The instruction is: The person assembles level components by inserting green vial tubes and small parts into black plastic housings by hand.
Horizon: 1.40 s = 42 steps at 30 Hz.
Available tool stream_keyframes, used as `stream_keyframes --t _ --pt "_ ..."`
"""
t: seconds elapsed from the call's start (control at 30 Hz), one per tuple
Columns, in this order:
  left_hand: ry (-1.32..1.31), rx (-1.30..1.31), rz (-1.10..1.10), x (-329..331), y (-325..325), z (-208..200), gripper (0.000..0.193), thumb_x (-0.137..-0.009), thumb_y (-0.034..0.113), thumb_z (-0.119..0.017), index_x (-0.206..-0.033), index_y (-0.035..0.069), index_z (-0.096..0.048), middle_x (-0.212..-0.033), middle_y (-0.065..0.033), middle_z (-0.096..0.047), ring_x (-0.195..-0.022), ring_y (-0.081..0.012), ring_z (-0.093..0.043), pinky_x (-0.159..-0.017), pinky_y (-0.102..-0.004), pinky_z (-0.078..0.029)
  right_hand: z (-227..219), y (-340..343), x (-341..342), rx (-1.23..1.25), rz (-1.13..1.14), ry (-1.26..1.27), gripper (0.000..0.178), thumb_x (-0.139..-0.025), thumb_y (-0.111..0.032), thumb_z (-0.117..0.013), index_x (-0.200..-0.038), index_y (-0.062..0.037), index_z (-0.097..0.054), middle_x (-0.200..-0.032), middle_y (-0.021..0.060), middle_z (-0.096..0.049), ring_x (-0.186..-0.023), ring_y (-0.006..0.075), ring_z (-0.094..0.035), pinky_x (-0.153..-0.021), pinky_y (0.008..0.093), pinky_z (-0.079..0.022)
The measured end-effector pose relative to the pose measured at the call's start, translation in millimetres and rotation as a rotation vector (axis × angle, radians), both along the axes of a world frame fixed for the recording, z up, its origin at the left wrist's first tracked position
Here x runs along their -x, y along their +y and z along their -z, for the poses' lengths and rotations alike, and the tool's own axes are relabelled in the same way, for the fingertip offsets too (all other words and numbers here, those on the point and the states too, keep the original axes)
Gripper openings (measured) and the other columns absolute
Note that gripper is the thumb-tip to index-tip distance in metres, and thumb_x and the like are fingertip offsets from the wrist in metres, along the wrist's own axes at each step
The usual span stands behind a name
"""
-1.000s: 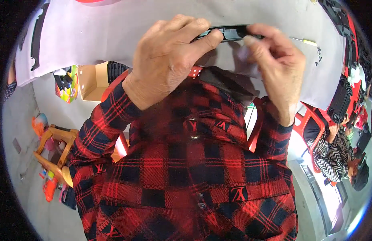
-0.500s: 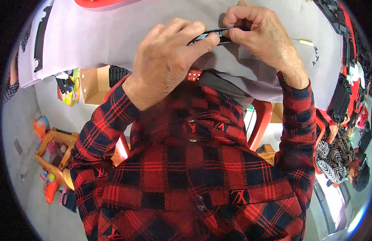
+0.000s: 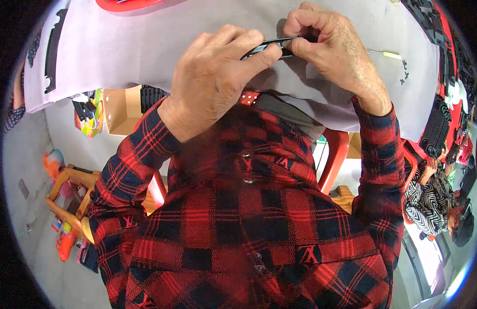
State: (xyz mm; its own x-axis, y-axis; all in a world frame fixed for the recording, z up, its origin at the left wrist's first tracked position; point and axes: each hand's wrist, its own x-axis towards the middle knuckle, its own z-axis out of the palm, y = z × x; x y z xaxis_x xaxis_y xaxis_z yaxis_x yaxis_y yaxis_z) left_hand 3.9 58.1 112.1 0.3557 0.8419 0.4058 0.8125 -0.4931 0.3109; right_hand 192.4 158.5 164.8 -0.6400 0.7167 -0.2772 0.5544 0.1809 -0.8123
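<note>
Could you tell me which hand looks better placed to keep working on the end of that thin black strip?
Probably the right hand. It pinches the end of the black strip between fingertips, while the left hand wraps over the strip's other part, steadying it above the grey table.

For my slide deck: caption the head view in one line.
Both hands, left hand and right hand, pinch a slim black strip over a grey table.

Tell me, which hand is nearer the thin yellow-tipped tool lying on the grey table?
Right. The right hand is just left of the yellow-tipped tool; the left hand sits farther left, beyond it.
</note>
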Motion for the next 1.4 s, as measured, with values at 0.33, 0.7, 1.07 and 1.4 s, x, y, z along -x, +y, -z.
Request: stream_keyframes --t 0.33,0.7,1.07,1.4 --pt "-0.019 0.025 0.022 -1.9 0.1 -2.4 0.036 -0.076 0.008 -0.064 -0.11 0.016 -0.07 -0.102 -0.0001 -0.061 -0.094 -0.0214 -0.061 -0.073 -0.0342 -0.049 28.1 -3.9 -6.8 -0.258 -0.047 0.089 0.007 -0.077 -0.001 -0.061 -0.082 -0.002 -0.057 -0.073 0.0015 -0.047 -0.067 0.0118 -0.046 -0.061 0.0273 -0.039" --pt "-0.014 0.096 0.032 -1.2 -1.2 -5.7 0.04 -0.076 0.008 -0.062 -0.114 0.016 -0.069 -0.105 -0.0011 -0.06 -0.097 -0.0218 -0.061 -0.074 -0.0355 -0.049 26.1 -1.8 -3.7 -0.244 -0.05 -0.008 0.007 -0.075 -0.002 -0.06 -0.08 -0.0019 -0.054 -0.075 0.0039 -0.05 -0.069 0.0135 -0.05 -0.065 0.0289 -0.042" --pt "0.025 0.07 0.031 -1.6 -0.7 -2.1 0.039 -0.075 0.01 -0.062 -0.114 0.017 -0.068 -0.107 -0.0001 -0.06 -0.1 -0.021 -0.06 -0.076 -0.0342 -0.05 29.8 0.2 -11.8 -0.044 -0.033 0.174 0.008 -0.078 0.006 -0.059 -0.081 -0.0013 -0.056 -0.083 0.0 -0.053 -0.078 0.0087 -0.051 -0.071 0.0241 -0.043" --pt "0.021 0.043 0.033 -2.4 -1.1 0.7 0.038 -0.075 0.012 -0.062 -0.112 0.017 -0.067 -0.106 0.0 -0.06 -0.1 -0.021 -0.061 -0.077 -0.0341 -0.05 29.9 -1.1 -11.1 -0.029 -0.019 0.183 0.009 -0.079 0.005 -0.059 -0.08 -0.0012 -0.054 -0.084 -0.0001 -0.052 -0.076 0.0084 -0.049 -0.069 0.0239 -0.043"
